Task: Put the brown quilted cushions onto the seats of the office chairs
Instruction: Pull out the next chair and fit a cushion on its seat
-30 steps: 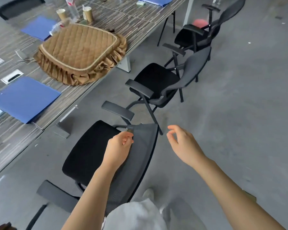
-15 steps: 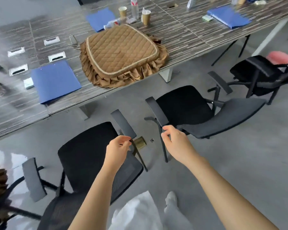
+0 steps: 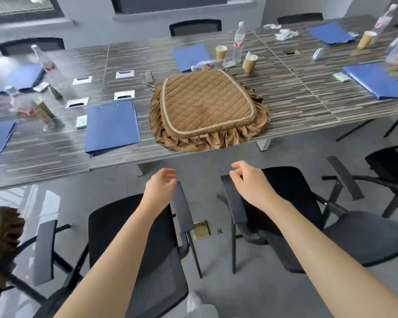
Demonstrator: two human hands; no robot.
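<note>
- The person is turning to face the bench (image 3: 296, 104) square on; a second ago the view was looking along the row of chairs, and now the cushion (image 3: 207, 104) is sitting dead ahead.
- The left hand (image 3: 160, 187) is no longer resting at the near chair's backrest; it is lifting over that chair's armrest (image 3: 182, 203), its fingers (image 3: 168, 174) loosely curled and holding nothing.
- The right hand (image 3: 251, 180) is also rising, above the armrest of the next chair (image 3: 292, 198), its fingers (image 3: 238, 166) slightly bent and apart, gripping nothing.
- The cushion is lying flat on the bench, its frilled skirt hanging over the near edge, well apart from both hands.
- The 2 black seats in front, left (image 3: 124, 226) and right, are bare; something brown and frilled at the far left edge (image 3: 0, 226) may be another cushion, though that cannot be told.
- Judging from this, both hands are starting a reach for the cushion, so the pickup is not yet made.
- Blue folders (image 3: 112, 125), cups and bottles are crowding the bench around it.
</note>
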